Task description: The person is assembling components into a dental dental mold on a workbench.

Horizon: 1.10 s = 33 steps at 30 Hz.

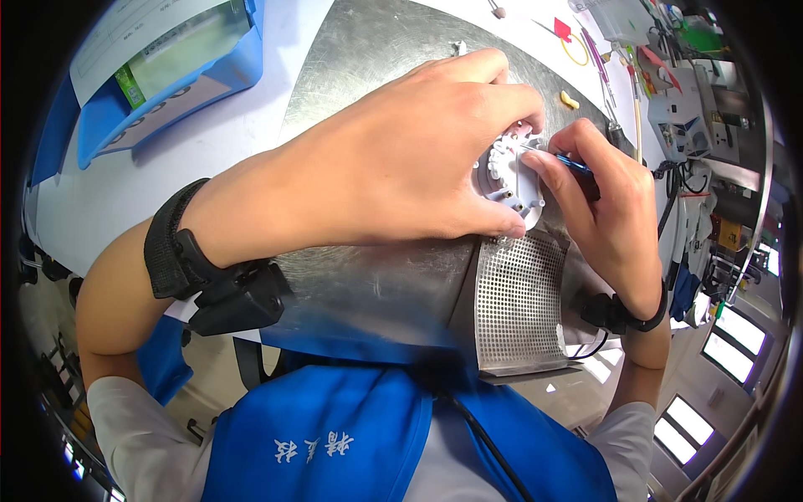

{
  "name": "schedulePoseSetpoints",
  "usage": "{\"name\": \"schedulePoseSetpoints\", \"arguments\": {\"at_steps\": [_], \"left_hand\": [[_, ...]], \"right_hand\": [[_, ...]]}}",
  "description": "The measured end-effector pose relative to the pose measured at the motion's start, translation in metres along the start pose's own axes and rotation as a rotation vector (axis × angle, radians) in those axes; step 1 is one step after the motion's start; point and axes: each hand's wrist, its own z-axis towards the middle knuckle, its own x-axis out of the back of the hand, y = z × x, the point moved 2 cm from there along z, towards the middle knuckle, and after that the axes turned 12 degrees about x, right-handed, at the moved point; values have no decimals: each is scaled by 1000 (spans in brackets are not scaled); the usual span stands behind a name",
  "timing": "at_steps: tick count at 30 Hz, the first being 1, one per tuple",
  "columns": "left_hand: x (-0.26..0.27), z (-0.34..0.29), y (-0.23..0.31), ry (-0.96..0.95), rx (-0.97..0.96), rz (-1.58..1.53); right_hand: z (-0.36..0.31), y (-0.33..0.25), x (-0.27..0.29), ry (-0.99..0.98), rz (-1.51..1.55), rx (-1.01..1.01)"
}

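My left hand [410,151] is wrapped around a small light-grey plastic housing [530,186], thumb at its near edge and fingers curled over the far side. A white toothed ring and several small metal pins show on its face. My right hand [615,197] pinches a slim blue tool [575,164] between thumb and forefinger. The tool's thin tip reaches onto the housing's face; its exact kind is hard to make out. Both hands are over a scratched metal sheet [368,276] on the bench.
A perforated metal tray [517,301] sits just nearer than the housing. Far left stands a blue bin [196,96] with papers and packets. A small yellow piece [570,100] lies beyond my hands, near a red tag [562,30]. Cables and tools crowd the right side.
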Motion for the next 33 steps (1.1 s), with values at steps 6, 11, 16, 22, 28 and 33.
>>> {"name": "schedulePoseSetpoints", "arguments": {"at_steps": [6, 11, 16, 22, 28, 33], "left_hand": [[0, -3, -3, 52, -33, 16], [-1, -3, -8, 85, -42, -5], [-2, -6, -7, 108, -66, -43], [-4, -5, -7, 161, -132, -34], [-5, -6, -6, 163, -94, -41], [-5, -7, -6, 160, -98, -47]], "right_hand": [[7, -4, -8, 40, 126, 1], [18, -16, 1, 14, -12, 143], [22, -22, 1, -55, -28, -11], [18, -23, -11, -4, 17, 66], [15, -23, -22, 75, 115, 13], [9, -25, -25, 104, 209, -125]]}}
